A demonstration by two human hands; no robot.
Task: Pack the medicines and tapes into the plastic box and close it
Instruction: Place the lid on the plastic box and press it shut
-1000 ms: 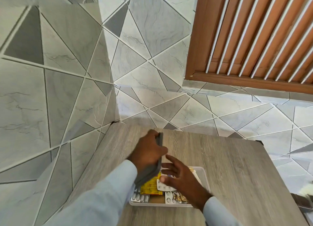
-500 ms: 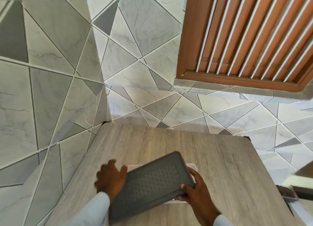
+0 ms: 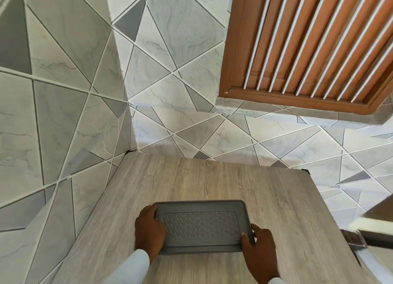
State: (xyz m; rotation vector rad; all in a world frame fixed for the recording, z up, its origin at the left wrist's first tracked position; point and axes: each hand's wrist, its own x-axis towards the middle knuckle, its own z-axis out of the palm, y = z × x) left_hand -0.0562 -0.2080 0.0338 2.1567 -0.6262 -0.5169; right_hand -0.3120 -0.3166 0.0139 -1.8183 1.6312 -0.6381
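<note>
Plastic box sits hidden under its grey lid (image 3: pixel 202 226) on the wooden table (image 3: pixel 212 177); I see my left hand (image 3: pixel 150 230) and right hand (image 3: pixel 258 244) clasping opposite lid ends, fingers curled over; packing looks done, I judge only pressing shut remains.

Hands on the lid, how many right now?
2. Left hand grips the lid's left edge, thumb on top. Right hand holds its near right corner, thumb on the rim. Fingers under the edges are hidden.
</note>
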